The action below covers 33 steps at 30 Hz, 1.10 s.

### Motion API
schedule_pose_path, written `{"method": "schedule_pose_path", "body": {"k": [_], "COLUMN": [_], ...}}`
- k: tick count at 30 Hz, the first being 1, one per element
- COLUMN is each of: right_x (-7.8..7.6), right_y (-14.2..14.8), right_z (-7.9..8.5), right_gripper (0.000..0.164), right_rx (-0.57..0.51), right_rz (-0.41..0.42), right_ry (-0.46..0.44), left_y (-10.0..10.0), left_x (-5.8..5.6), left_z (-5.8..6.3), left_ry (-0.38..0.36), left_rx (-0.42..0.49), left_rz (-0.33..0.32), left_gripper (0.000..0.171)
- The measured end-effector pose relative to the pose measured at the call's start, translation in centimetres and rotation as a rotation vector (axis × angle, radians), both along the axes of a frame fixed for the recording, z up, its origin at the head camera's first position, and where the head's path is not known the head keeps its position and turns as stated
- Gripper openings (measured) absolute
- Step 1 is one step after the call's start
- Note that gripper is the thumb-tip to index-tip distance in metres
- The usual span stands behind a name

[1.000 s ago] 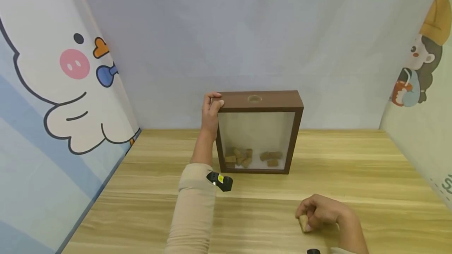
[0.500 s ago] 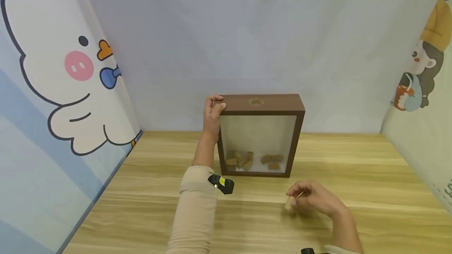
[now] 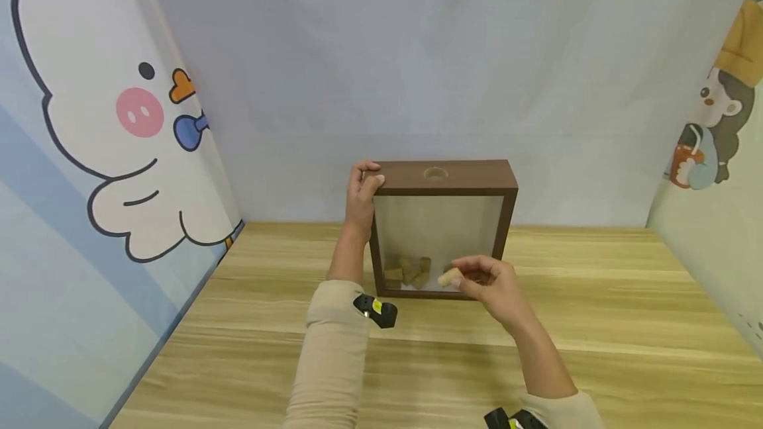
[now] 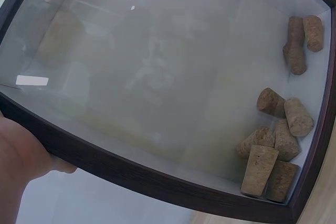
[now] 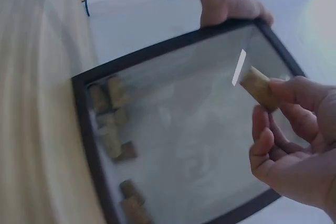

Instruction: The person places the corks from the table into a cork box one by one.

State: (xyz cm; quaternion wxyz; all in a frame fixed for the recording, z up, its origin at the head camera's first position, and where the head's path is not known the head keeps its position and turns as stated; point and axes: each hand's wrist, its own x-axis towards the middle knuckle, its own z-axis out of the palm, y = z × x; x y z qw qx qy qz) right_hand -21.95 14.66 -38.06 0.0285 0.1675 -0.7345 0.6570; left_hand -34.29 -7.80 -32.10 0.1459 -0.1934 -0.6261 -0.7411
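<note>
A dark brown shadow-box frame (image 3: 477,177) with a clear front stands upright on the table, a round hole (image 3: 436,173) in its top. My left hand (image 3: 361,197) grips the frame's upper left corner, thumb on the top face. Between thumb and fingers, my right hand (image 3: 491,286) pinches a cork (image 3: 450,277) in front of the lower part of the pane. The right wrist view shows this cork (image 5: 258,88) tilted in the fingertips. Several corks (image 4: 260,169) lie inside at the bottom, heaped toward the left; others (image 4: 295,45) lie apart, mostly hidden by my right hand in the head view.
The wood-grain table (image 3: 596,310) stretches around the frame. Close behind it hangs a plain pale cloth wall (image 3: 441,51). Printed cartoon panels (image 3: 113,124) stand at the left and right sides.
My right hand has lifted the cork off the table and carried it up and left, to in front of the frame. My left hand keeps its grip on the corner.
</note>
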Motion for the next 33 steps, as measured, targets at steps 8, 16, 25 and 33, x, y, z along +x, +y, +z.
{"method": "schedule_pose_path", "body": {"k": [8, 16, 25, 33], "right_x": [-1.4, -3.7, -7.9, -8.2], "right_y": [-1.6, -2.7, -2.8, -3.3], "right_z": [5.9, 10.5, 11.9, 12.2], "right_gripper": [0.034, 0.024, 0.024, 0.025], "right_rx": [-0.14, -0.152, 0.218, 0.387], "right_rz": [-0.143, -0.251, -0.393, -0.427], "right_ry": [0.191, 0.471, 0.539, 0.471], "left_y": [0.3, 0.8, 0.6, 0.7], "left_x": [1.0, 1.9, -0.1, 0.2], "left_z": [1.0, 2.0, 0.2, 0.1], "left_ry": [0.002, 0.016, -0.007, 0.007], "left_rx": [0.001, -0.018, 0.003, 0.007], "left_rz": [-0.004, 0.0, 0.022, 0.017], "left_gripper": [0.018, 0.02, 0.019, 0.02]}}
